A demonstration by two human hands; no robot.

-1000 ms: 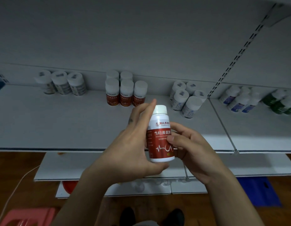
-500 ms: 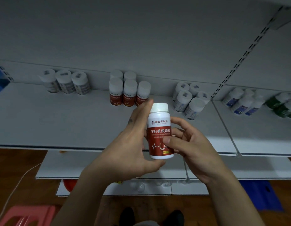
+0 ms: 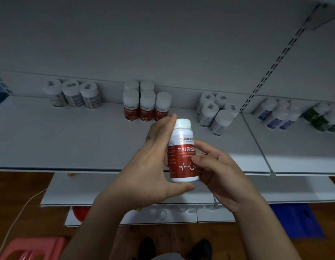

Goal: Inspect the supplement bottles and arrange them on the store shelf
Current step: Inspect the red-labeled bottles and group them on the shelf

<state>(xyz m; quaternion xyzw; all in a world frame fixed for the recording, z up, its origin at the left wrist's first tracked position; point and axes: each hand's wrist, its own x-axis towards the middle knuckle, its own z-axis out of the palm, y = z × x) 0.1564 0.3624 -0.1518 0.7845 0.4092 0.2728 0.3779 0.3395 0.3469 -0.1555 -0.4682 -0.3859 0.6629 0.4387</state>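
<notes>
Person at a white metal store shelf, seen from above the hands. A white plastic supplement bottle with a red label and white screw cap is held upright in the air between both hands, in front of the shelf's front edge and touching nothing on it. The left hand cradles the bottle: the thumb lies under the base and the fingers run up its left side to the cap. The right hand grips the bottle's right side, fingers curled over the label.

At the back of the shelf stand five matching red-labelled bottles, in two rows. Three white-capped pale bottles stand well to their left, and a cluster of white bottles to their right. Beyond the slotted upright are blue-labelled bottles and green bottles. A pink plastic stool sits on the brown floor, lower left.
</notes>
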